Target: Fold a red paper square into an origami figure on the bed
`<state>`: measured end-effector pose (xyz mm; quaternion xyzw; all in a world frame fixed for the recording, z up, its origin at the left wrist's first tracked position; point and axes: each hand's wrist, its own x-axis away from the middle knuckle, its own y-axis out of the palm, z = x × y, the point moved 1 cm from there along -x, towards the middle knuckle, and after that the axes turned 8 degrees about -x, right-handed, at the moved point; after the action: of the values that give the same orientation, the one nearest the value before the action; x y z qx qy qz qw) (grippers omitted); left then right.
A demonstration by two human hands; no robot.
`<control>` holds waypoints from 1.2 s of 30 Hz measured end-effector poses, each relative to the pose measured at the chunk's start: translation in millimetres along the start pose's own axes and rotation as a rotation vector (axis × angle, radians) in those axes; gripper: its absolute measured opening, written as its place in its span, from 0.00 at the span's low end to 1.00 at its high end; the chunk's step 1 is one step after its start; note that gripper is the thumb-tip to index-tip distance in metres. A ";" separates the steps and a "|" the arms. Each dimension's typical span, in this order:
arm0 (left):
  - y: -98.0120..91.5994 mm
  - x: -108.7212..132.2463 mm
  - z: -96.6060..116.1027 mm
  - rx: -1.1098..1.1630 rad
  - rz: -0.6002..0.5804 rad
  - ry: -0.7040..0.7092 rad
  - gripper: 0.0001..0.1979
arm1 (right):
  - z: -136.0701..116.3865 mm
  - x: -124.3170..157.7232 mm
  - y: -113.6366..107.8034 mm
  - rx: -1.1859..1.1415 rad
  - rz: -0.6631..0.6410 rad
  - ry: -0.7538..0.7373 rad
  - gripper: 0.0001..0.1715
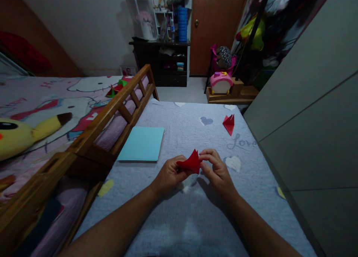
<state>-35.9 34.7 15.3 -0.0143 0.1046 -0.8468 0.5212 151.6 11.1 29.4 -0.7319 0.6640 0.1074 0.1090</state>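
Between my two hands, above the bed, is a piece of folded red paper [192, 162] with pointed tips. My left hand [171, 172] is closed around its left side, thumb below and fingers behind. At its right edge, my right hand [216, 170] has the thumb and fingertips close to the paper, touching or nearly so; whether they pinch it I cannot make out. A second folded red paper piece [229, 125] lies farther off at the right of the bed. To the left sits a stack of light blue square paper [142, 144].
A blue patterned sheet covers the bed [179, 119]. Along its left runs a wooden rail [112, 108], with another bed and a yellow plush toy [25, 136] beyond. A white cabinet [313, 111] stands close on the right. A dark shelf [170, 76] stands beyond the foot.
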 end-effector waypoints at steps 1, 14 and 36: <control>-0.6 0.0 0.8 -0.032 -0.013 0.021 0.10 | 0.6 -0.4 0.0 -0.015 -0.003 0.009 0.07; -1.2 3.1 8.6 -0.404 -0.020 0.262 0.08 | -4.3 -5.8 -8.6 -0.069 0.085 0.038 0.05; -3.4 2.5 10.9 -0.436 -0.066 0.263 0.06 | -8.6 -12.7 -10.3 -0.137 -0.008 0.130 0.08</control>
<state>-38.5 32.2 26.4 -0.0194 0.3513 -0.8154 0.4597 160.8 21.5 41.6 -0.7456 0.6580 0.1043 0.0159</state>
